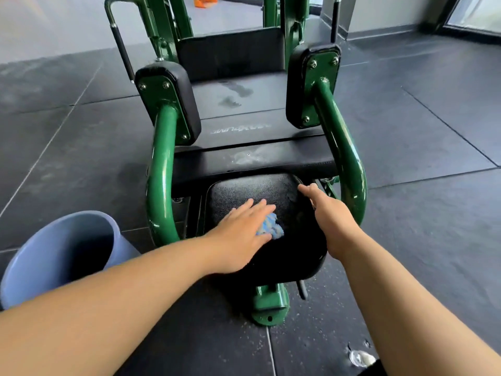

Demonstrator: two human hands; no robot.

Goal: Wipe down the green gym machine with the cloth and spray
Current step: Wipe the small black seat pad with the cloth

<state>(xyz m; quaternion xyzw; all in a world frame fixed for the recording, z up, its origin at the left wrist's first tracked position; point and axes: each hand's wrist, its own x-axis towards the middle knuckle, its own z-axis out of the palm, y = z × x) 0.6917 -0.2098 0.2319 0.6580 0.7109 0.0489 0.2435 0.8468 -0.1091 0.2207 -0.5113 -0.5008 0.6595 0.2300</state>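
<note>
Dark tiled floor (433, 131), bright window (477, 12)

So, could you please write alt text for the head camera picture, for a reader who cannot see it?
A person's left hand presses a blue cloth flat on the black seat pad of a green gym machine, while the right hand rests at the pad's right edge. A grey-blue bucket stands on the dark floor at the left.

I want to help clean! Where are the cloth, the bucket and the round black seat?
cloth (271, 226), head view, on the blue bunched part that shows.
bucket (35, 261), head view, on its inner wall.
round black seat (257, 191), head view, on its bare top.
</note>
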